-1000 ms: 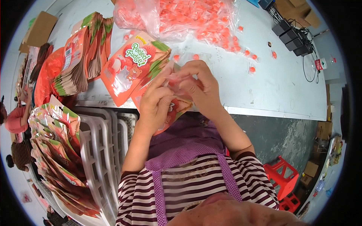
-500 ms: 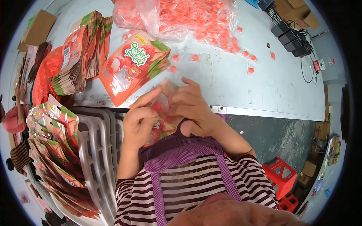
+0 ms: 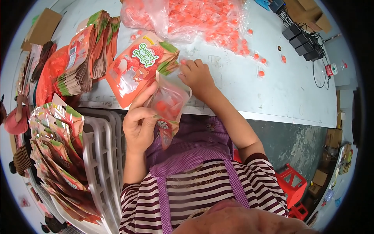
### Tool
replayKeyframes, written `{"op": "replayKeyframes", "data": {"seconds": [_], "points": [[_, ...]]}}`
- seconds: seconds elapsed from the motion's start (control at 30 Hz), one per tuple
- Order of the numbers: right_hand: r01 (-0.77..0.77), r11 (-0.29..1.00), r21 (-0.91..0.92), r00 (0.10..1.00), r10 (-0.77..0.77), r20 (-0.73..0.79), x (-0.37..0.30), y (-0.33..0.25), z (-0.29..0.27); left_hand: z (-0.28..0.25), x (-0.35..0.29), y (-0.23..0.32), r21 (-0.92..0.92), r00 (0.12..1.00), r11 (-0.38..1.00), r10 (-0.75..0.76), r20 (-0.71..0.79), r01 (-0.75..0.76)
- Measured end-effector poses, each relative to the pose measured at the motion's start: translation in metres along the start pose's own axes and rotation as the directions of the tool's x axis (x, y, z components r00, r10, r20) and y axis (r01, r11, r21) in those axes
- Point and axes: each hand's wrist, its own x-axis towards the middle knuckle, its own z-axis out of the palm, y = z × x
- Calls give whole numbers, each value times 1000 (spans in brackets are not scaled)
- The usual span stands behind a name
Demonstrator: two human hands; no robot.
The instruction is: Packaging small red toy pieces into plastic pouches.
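My left hand (image 3: 141,121) grips an open stand-up pouch (image 3: 180,95) by its side, in front of the table edge. Several red candies (image 3: 166,107) show inside its mouth. On the table past the pouch, my right hand (image 3: 198,80) is closed, fingers curled down. A bit of red and clear wrapper at its fingertips looks like a wrapped candy (image 3: 183,62); the palm side is hidden. Left of that hand lies a stack of flat pink pouches (image 3: 134,70) with green corners.
A clear bag (image 3: 144,15) spills a heap of wrapped candies (image 3: 210,23) at the back. More bundled pouches (image 3: 83,54) stand at left. A grey plastic crate (image 3: 97,156) holds filled pouches (image 3: 62,163). Black devices with cables (image 3: 302,41) sit far right; a red stool (image 3: 290,183) stands below.
My right hand has left the pouch and reached forward to the table, where loose candies lay. My left hand keeps the pouch, its mouth now wide and showing candies inside.
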Motion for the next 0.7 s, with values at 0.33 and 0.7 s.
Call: {"op": "replayKeyframes", "data": {"seconds": [0.33,0.7], "points": [[-25,928,371,999,31,-11,-11,16,-16,-1,-1,4,170,1000,985,-1,31,-4],[51,975,216,990,-79,119,-1,14,-23,6,1,2,183,999,983,5,52,-14]]}}
